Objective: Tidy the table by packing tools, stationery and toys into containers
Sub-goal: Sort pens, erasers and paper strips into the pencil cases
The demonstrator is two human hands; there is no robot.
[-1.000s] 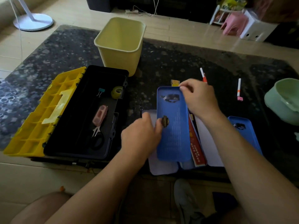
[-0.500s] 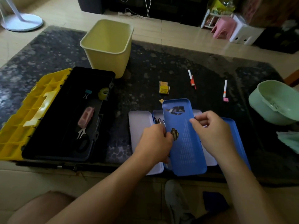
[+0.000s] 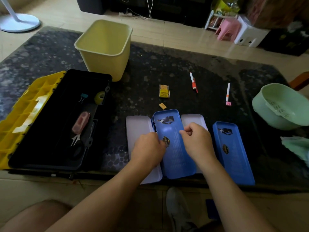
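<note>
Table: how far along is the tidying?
Done: scissors, binder clip and tape roll lie in the toolbox. In hand: left hand and right hand grip the blue pencil case. Left: red-tipped pen, pink-tipped pen, yellow box and eraser lie on the table.

A blue pencil case [image 3: 177, 158] is lying flat right of the open toolbox [image 3: 41, 144], 2 pens [image 3: 193, 82] farther right.

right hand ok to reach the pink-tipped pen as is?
Probably yes, once freed. The right hand has its grip on the blue pencil case; the pink-tipped pen lies alone on the table beyond it, with nothing between them.
</note>
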